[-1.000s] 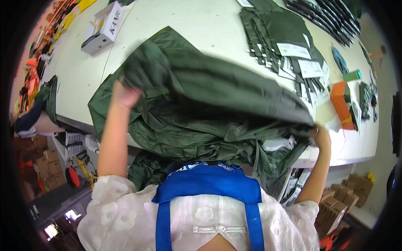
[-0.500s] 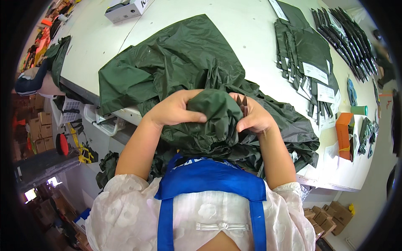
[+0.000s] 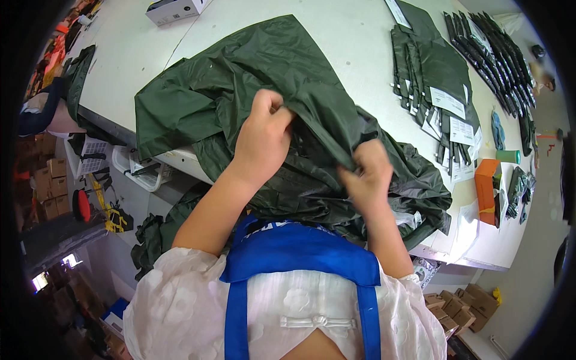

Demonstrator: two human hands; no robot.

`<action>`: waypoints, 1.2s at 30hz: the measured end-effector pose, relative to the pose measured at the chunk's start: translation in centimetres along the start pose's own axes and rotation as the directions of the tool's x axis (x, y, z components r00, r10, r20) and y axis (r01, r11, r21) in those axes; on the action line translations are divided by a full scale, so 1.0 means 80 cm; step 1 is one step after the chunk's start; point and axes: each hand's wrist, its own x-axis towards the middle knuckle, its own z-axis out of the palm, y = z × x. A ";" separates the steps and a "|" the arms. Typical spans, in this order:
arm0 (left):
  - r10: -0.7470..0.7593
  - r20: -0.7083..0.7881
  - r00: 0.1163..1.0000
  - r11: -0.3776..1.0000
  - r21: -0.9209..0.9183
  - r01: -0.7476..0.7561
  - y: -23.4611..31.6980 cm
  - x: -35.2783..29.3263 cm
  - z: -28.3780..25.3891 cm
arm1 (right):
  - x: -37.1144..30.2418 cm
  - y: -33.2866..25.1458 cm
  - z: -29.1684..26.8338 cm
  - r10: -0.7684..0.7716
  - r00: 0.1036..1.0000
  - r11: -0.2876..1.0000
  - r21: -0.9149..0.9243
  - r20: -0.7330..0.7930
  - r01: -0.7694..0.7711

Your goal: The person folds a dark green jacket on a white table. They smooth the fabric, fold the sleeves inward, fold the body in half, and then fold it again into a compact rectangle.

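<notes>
A dark green, shiny waterproof garment [image 3: 282, 66] lies spread and crumpled across the table edge in front of me. My left hand [image 3: 264, 138] pinches a fold of it near the middle, fingers curled. To the right, my right hand [image 3: 369, 177] is closed on the cloth, blurred by motion. Between the two hands the fabric is stretched into a slanting fold. I cannot make out the small snips in the right hand now. Part of the garment hangs below the table edge beside my left forearm.
Folded dark green garments with white labels [image 3: 447, 99] lie at the right, beyond them black plastic-wrapped packs [image 3: 489, 57]. An orange box [image 3: 486, 186] and a green roll [image 3: 509, 156] stand nearby. A white basket [image 3: 141, 168] sits below the table's left edge. Another person's arm [image 3: 45, 108] shows far left.
The bunched cloth between my hands has been opened out. My left hand moved up and away, the right slightly down. The snips seen earlier in my right hand no longer show.
</notes>
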 end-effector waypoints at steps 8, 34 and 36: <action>-0.454 0.438 0.776 0.817 -0.142 0.558 -0.038 0.080 -0.059 | 0.027 0.060 -0.019 0.224 0.974 0.960 -0.163 -0.044 -0.228; -0.616 0.457 0.642 -0.005 -0.817 0.576 -0.092 -0.127 0.022 | 0.061 0.068 0.088 0.077 0.504 0.970 0.052 0.860 -0.236; -0.492 0.396 0.776 0.117 -0.853 0.509 -0.077 -0.109 0.008 | 0.098 0.043 0.061 -0.137 0.598 0.983 0.183 0.790 -0.017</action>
